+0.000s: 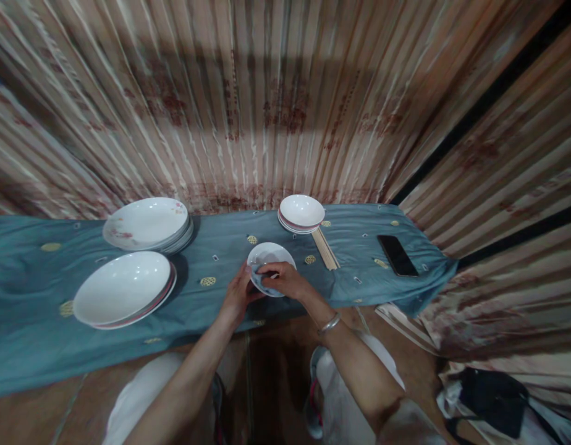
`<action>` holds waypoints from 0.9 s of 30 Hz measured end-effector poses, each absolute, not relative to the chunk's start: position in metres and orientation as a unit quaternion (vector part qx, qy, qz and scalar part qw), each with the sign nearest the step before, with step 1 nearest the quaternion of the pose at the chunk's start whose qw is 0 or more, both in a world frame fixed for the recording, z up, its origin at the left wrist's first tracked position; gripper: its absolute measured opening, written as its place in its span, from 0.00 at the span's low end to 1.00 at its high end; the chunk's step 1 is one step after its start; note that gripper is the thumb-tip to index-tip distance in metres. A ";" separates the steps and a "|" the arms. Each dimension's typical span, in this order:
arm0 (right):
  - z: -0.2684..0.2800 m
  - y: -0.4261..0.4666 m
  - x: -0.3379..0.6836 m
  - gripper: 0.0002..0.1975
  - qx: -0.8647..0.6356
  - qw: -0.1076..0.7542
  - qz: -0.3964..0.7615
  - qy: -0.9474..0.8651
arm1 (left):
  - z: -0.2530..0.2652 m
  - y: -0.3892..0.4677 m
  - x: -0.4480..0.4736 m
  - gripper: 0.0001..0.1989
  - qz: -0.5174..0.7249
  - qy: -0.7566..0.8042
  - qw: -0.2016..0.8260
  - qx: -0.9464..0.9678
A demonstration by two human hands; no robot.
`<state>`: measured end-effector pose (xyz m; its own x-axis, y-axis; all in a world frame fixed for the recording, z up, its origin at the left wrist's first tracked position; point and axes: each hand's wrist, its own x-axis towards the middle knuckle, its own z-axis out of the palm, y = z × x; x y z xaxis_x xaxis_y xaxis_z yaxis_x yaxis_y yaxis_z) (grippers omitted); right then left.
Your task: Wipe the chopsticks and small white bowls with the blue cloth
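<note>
A small white bowl is tilted toward me at the table's front edge. My left hand grips its left rim, the thumb near the inside and the fingers under it. My right hand reaches into the bowl with its fingers bent and pressed down. Under those fingers lies a bluish-grey piece that looks like cloth; much of it is hidden by the hand. Just beyond the bowl stands a stack of small white bowls, with a bundle of wooden chopsticks lying beside it.
On the left stand a stack of floral plates and, nearer me, a stack of large white dishes. A black phone lies at the right on the blue-green tablecloth. Behind the table hangs a pleated curtain.
</note>
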<state>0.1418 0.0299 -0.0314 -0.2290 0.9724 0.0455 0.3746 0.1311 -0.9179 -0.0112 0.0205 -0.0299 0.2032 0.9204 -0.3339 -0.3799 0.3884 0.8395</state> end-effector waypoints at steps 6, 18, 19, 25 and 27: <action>-0.031 0.039 0.128 0.10 -0.516 0.433 0.390 -0.628 | -0.032 0.021 -0.012 0.30 0.450 0.424 0.709 0.339; -0.011 0.052 0.129 0.07 -0.608 0.375 0.142 -0.686 | -0.029 0.020 -0.008 0.27 0.461 0.442 0.696 0.329; -0.010 0.052 0.131 0.08 -0.611 0.362 0.121 -0.694 | -0.029 0.020 -0.008 0.27 0.460 0.445 0.695 0.327; -0.006 0.052 0.141 0.11 -0.631 0.256 0.020 -0.733 | -0.032 0.021 -0.008 0.29 0.455 0.442 0.699 0.330; -0.005 0.050 0.144 0.11 -0.638 0.220 -0.005 -0.738 | -0.032 0.021 -0.008 0.29 0.457 0.444 0.697 0.330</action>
